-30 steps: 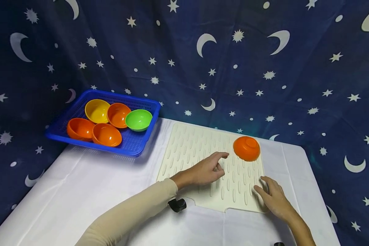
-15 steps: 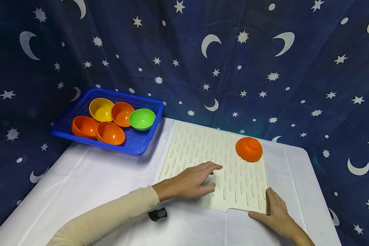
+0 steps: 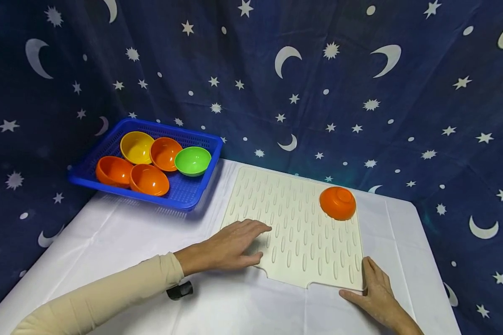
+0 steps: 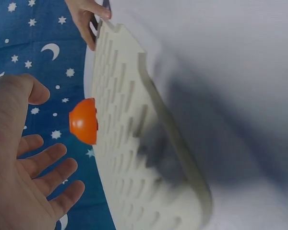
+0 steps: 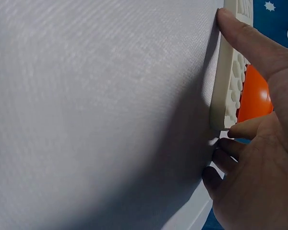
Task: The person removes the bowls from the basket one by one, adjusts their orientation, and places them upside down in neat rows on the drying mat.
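Note:
A cream drying mat [image 3: 295,274] with raised oval ridges lies on the white cloth. An orange bowl [image 3: 337,203] rests upside down on it by the far right corner. My left hand [image 3: 226,246] hovers over the mat's near left part, fingers spread and nothing held; in the left wrist view its palm [image 4: 14,191] shows beside the mat. At the near right corner my right hand [image 3: 377,288] touches the mat, thumb along the front edge and fingers along the right side. The right wrist view shows the thumb [image 5: 252,40] against the mat's rim.
At the back left stands a blue perforated basket [image 3: 207,181]. It holds a yellow bowl [image 3: 136,147], a green bowl [image 3: 193,161] and three orange bowls, one the front orange bowl [image 3: 149,179]. A dark blue starry curtain [image 3: 243,56] hangs behind the table.
My left hand has moved left and nearer across the mat, its fingers spreading. The right hand has come down to the mat's near right corner. The bowls stay put.

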{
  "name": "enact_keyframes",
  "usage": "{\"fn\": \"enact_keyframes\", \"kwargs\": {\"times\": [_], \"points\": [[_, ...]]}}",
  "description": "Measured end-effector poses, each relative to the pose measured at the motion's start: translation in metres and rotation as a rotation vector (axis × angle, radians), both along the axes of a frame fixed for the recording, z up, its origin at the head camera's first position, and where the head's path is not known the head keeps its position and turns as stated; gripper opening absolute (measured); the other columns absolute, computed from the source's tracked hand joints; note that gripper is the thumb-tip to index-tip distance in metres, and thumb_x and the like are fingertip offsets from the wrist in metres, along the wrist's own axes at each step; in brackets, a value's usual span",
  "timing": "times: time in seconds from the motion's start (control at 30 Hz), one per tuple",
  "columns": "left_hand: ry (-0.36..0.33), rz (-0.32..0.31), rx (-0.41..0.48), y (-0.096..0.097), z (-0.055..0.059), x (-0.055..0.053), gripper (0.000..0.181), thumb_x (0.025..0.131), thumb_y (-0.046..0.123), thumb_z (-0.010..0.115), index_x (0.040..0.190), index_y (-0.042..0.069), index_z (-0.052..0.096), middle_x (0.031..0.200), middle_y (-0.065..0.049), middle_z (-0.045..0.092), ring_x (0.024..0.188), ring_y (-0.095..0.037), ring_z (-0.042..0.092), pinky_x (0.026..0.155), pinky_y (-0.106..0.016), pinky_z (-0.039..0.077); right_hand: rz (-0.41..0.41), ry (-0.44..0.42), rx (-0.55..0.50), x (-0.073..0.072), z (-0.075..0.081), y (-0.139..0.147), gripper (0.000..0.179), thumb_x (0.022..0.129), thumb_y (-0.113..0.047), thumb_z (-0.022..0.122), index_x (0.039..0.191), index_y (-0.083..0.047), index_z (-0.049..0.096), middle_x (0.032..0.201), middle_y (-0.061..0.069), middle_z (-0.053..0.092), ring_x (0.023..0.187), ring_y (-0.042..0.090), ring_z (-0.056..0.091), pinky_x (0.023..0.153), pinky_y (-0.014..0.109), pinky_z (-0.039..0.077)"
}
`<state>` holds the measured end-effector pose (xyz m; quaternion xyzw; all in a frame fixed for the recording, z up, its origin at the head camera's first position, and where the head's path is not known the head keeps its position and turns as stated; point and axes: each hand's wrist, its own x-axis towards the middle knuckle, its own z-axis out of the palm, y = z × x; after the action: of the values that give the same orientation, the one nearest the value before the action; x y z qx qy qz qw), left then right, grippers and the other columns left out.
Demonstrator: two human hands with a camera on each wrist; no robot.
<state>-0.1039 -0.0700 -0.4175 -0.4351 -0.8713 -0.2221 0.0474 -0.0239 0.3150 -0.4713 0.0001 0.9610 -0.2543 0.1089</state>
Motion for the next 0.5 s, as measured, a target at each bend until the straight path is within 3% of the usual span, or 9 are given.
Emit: {"fn": "enact_keyframes", "kwargs": {"times": [0.23, 0.5], "points": [[0.037, 0.021, 0.010, -0.030, 0.005, 0.004, 0.050, 0.083, 0.032, 0.055, 0.128, 0.013, 0.045, 0.126, 0.004, 0.046, 0.117, -0.010, 0.038, 0.095, -0.032, 0.033, 0.002, -0.008, 0.017, 0.000, 0.001, 0.003, 0.120, 0.069, -0.055, 0.070, 0.142, 0.002, -0.007, 0.141, 0.032, -0.005, 0.124, 0.051, -0.002, 0.087, 0.071, 0.010], [0.071, 0.069, 0.017, -0.061, 0.020, 0.005, 0.048, 0.083, 0.032, 0.055, 0.127, 0.014, 0.046, 0.124, 0.006, 0.046, 0.116, -0.010, 0.039, 0.094, -0.034, 0.033, -0.046, 0.023, -0.004, -0.001, -0.006, 0.003, 0.102, 0.080, -0.053, 0.059, 0.142, 0.005, 0.003, 0.141, 0.032, 0.003, 0.124, 0.050, 0.001, 0.090, 0.068, 0.009]]}}
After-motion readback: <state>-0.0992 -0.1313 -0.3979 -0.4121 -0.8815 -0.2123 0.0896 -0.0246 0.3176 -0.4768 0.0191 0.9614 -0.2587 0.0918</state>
